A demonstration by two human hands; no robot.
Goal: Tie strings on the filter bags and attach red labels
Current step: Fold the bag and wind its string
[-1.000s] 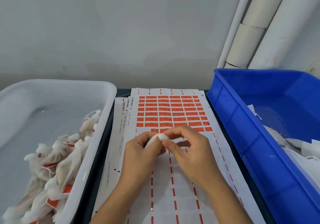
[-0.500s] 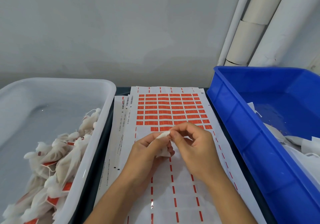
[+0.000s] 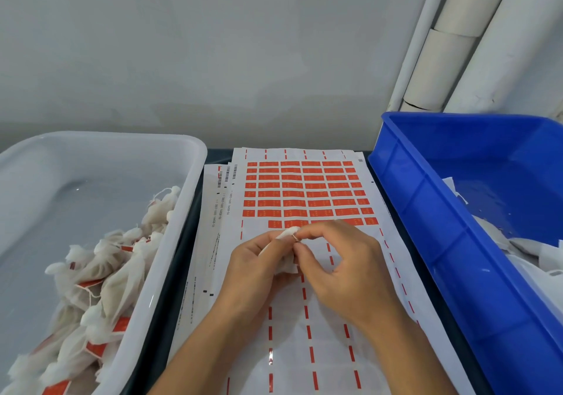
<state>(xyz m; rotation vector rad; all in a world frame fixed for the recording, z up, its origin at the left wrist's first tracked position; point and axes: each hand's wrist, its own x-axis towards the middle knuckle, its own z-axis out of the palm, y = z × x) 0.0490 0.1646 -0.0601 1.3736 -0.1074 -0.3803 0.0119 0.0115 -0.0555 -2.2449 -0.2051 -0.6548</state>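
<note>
- The lower part of the label sheet [image 3: 304, 318] is cut off by the picture edge, and both forearms cover a part of it.
- The left hand [image 3: 253, 269] is above the middle of the label sheet; its fingers are curled around a white filter bag [image 3: 288, 268], and most of the bag is hidden inside them.
- The right hand [image 3: 344, 269] is just beside the left one; its thumb and first finger pinch the gathered top of the bag, where a thin string [image 3: 295, 237] shows. The knot is too small to make out.
- Left of the label sheet, a white bin [image 3: 170, 242] holds many tied bags [image 3: 100, 288] with red labels.
- Right of the label sheet, a blue bin [image 3: 426, 227] holds white material, partly cut off.
- Far on the sheet are rows of red labels [image 3: 304, 193]; their print is too small to read. Barcodes and small numbers on the left margin are not clear.
</note>
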